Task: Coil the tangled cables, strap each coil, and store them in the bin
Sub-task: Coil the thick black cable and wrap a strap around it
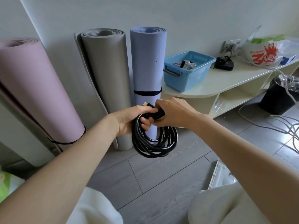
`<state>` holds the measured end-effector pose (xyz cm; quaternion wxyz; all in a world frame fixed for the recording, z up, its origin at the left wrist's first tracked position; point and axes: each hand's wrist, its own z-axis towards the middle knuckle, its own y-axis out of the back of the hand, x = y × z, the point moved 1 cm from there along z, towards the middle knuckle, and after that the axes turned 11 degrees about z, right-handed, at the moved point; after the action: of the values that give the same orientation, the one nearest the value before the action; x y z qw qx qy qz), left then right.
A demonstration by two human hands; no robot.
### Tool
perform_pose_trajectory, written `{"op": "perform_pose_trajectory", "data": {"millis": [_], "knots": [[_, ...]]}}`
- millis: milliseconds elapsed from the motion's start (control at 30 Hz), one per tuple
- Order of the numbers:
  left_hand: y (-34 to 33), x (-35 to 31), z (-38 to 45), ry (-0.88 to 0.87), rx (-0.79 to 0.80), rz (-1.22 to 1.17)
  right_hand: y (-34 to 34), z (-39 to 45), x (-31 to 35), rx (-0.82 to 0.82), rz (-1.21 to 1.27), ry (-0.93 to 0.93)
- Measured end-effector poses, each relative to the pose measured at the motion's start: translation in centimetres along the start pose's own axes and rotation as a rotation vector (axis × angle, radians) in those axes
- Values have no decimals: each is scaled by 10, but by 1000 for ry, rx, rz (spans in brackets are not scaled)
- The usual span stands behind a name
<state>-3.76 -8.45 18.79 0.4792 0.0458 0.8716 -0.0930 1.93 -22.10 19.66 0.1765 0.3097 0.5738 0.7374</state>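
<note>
Two hands meet over the floor: the left hand (129, 118) grips the top of a black coiled cable (153, 143), and the right hand (174, 112) pinches a black strap (159, 114) around it. Farther right, a blue bin (186, 78) sits on the table (226, 81), already holding a strapped pale coil (184, 63).

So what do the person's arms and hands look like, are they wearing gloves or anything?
No gloves. The left hand and right hand are bare, with no rings or watch showing. Both forearms are bare too, no sleeves in view. Each hand has short, plain nails where they show.
</note>
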Motion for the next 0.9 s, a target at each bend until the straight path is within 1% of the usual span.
{"op": "perform_pose_trajectory", "data": {"millis": [67,133,233,333,367,433,500,567,800,900], "knots": [[1,-1,1,-3,1,3,-1,0,-1,-25,10,-20],[-1,-2,3,-1,-5,-5,-2,-1,0,-35,-40,-31],[-5,-1,5,5,-46,21,-1,-2,-1,-46,-110,-41],[-7,-2,6,22,-86,27,1,-3,-1,-92,-144,-41],[-8,-2,6,25,-116,23,2,-3,-1,-114,-159,-40],[-9,-3,8,-1,-226,0,3,-2,0,-149,-192,-34],[-10,-3,11,-67,-352,21,2,-1,0,-159,-210,-31],[-10,-3,12,-126,-428,58,1,1,0,-159,-220,-27],[-10,-2,12,-176,-466,87,3,1,0,-187,-234,1],[-13,-3,12,-162,-461,73,0,1,0,-236,-233,12]]}}
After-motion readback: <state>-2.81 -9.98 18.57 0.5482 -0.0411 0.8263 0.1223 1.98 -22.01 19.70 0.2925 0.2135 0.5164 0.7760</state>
